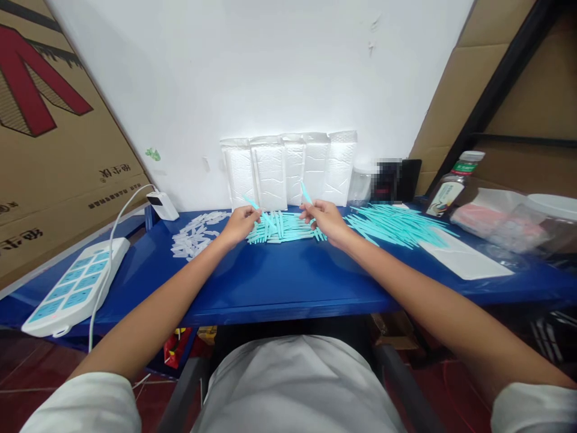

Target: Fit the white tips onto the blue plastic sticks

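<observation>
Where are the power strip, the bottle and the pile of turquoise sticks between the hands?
power strip [74, 285]: head view, its buttoned top face.
bottle [445, 195]: head view, its label.
pile of turquoise sticks [282, 228]: head view, middle of the pile.

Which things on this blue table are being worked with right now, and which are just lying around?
In use: left hand pinching the left stick; right hand pinching the right stick; the teal stick pile under both hands.
Lying about, untouched: power strip; white charger; padded envelopes by the wall; clear bags; second teal pile on the right; bottle.
</observation>
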